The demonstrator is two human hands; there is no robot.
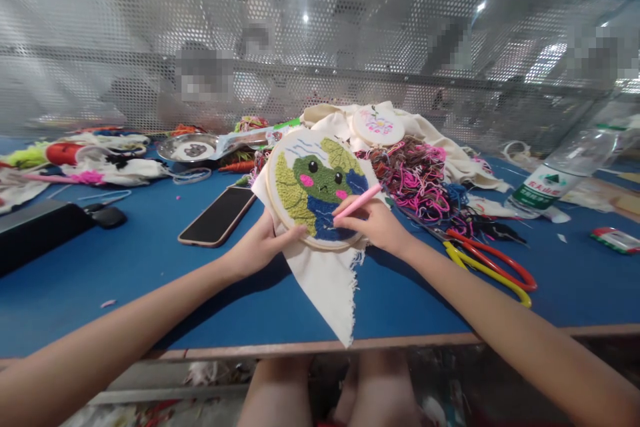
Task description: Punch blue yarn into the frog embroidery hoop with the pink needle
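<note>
An embroidery hoop (271, 181) stands tilted above the blue table, stretched with white cloth that bears a green frog with pink cheeks among yellow-green leaves and blue stitching. My left hand (270, 240) grips the hoop's lower left edge, thumb on the front, its other fingers hidden behind. In my right hand (375, 219) a pink punch needle pen (359, 204) is pinched, its lower end at the blue stitches near the frog's right cheek. The cloth's frayed corner (325, 287) hangs below the hoop toward the table's front edge.
Scissors (485, 267) with red and yellow handles lie to the right, near a tangle of yarn (415, 170) and a leaning water bottle (547, 180). A phone (219, 215) lies left of the hoop. Behind are a metal plate (167, 147) and a smaller hoop (379, 125).
</note>
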